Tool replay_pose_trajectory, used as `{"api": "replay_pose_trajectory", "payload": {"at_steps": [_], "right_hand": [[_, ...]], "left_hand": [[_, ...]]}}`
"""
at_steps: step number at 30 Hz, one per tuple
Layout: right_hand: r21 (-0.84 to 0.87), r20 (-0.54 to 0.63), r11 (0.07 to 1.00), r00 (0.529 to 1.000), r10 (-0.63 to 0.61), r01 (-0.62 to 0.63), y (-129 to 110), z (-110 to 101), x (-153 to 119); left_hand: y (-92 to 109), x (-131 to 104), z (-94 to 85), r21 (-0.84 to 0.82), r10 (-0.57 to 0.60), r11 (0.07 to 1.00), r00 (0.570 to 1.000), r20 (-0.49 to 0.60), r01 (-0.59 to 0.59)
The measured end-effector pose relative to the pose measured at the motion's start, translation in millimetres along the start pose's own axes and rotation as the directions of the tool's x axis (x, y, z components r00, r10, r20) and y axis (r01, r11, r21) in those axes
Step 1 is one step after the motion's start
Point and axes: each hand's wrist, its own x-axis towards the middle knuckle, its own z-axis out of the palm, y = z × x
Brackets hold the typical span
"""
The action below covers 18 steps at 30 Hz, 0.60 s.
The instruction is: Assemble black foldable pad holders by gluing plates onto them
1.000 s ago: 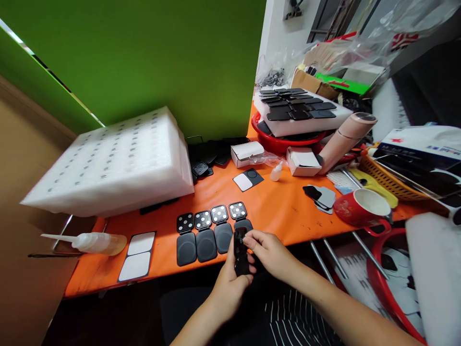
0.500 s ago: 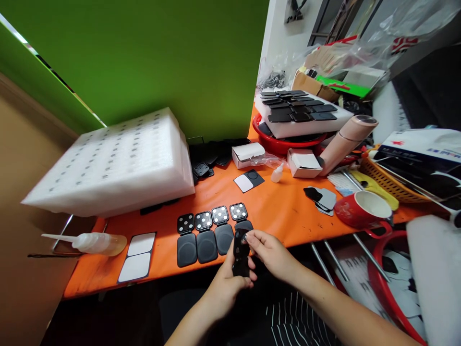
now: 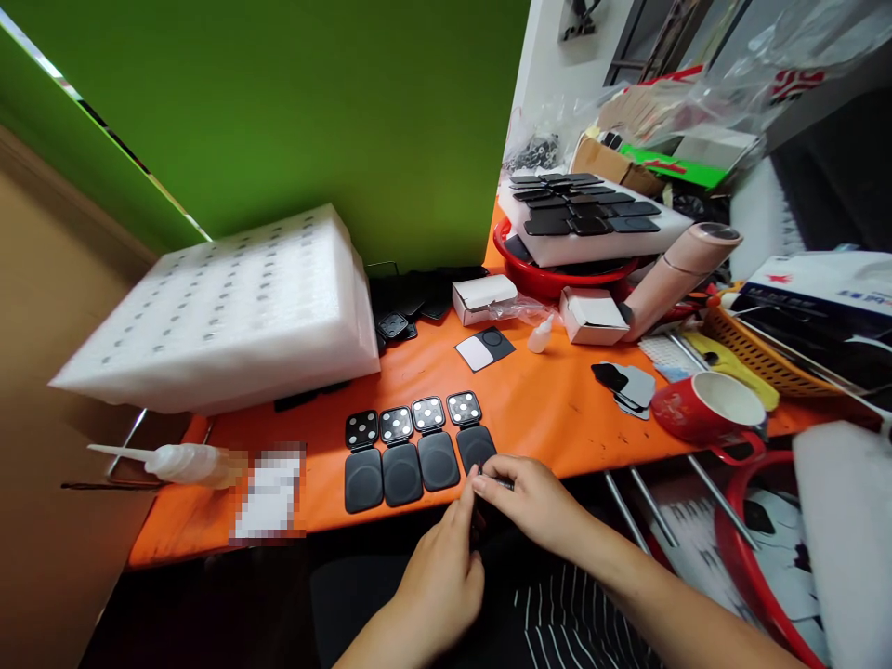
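My left hand (image 3: 440, 571) is closed round a black hinged piece (image 3: 477, 522), now turned edge-on and mostly hidden by the fingers. Close against it, my right hand (image 3: 533, 500) pinches a small dark ridged rod (image 3: 503, 482); its exact kind is too small to make out. The fingertips of both hands meet at the piece's top. Just beyond them, along the table's front, several black hinged pads lie opened flat in a row. The nearest pad (image 3: 478, 446) has a square plate (image 3: 464, 408) with white dots at its far end.
A white foam block (image 3: 229, 307) stands at left, behind a squeeze bottle (image 3: 191, 465). Right of the hands are a red mug (image 3: 687, 409), grey and black flat sheets (image 3: 636, 390), a small dropper bottle (image 3: 539, 336) and a pink flask (image 3: 683, 274). A green panel (image 3: 334, 121) rises behind.
My left hand has turned the black piece from face-up to edge-on, and its fingers have moved up beside my right fingertips. The ridged rod now shows in my right hand. The view has shifted slightly.
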Motion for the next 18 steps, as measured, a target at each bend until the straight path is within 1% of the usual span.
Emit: {"api": "replay_pose_trajectory", "payload": {"at_steps": [2,3,5,7,9,11,12,13,15,16,18], "right_hand": [[0.123,-0.010,0.992,1.000,0.008,-0.006,3,4,2],[0.176,-0.009,0.984,1.000,-0.001,0.002,4,7,4],[0.298,0.049,0.954,0.998,-0.041,0.024,5,12,6],[0.441,0.133,0.898,0.989,-0.057,-0.008,5,17,8],[0.534,0.162,0.841,0.987,-0.006,-0.082,6,21,9],[0.545,0.136,0.828,0.989,0.067,-0.131,7,23,9],[0.531,0.123,0.836,0.989,0.086,-0.139,8,24,8],[0.511,0.118,0.849,0.989,0.091,-0.139,8,24,7],[0.472,0.122,0.873,0.990,0.075,-0.124,9,24,6],[0.456,0.123,0.883,0.990,0.064,-0.114,10,24,5],[0.442,0.146,0.889,0.987,0.062,-0.121,10,23,3]], "left_hand": [[1,2,-0.7,-0.047,-0.017,0.999,1.000,-0.006,0.017],[0,4,-1.4,-0.099,-0.029,0.995,0.999,-0.021,0.026],[-1,10,-3.5,-0.252,-0.075,0.966,0.994,-0.075,0.054],[-4,16,-5.9,-0.403,-0.156,0.911,0.979,-0.133,0.091],[-7,20,-8.7,-0.512,-0.241,0.850,0.955,-0.170,0.123],[-7,20,-12.2,-0.553,-0.281,0.823,0.939,-0.197,0.131],[-6,19,-14.1,-0.535,-0.267,0.837,0.938,-0.221,0.112],[-3,18,-16.1,-0.486,-0.229,0.870,0.941,-0.250,0.083],[3,14,-19.9,-0.313,-0.103,0.950,0.946,-0.306,0.002],[7,13,-21.4,-0.218,-0.034,0.975,0.947,-0.319,-0.039],[13,10,-23.2,-0.056,0.073,0.994,0.950,-0.304,-0.094]]}}
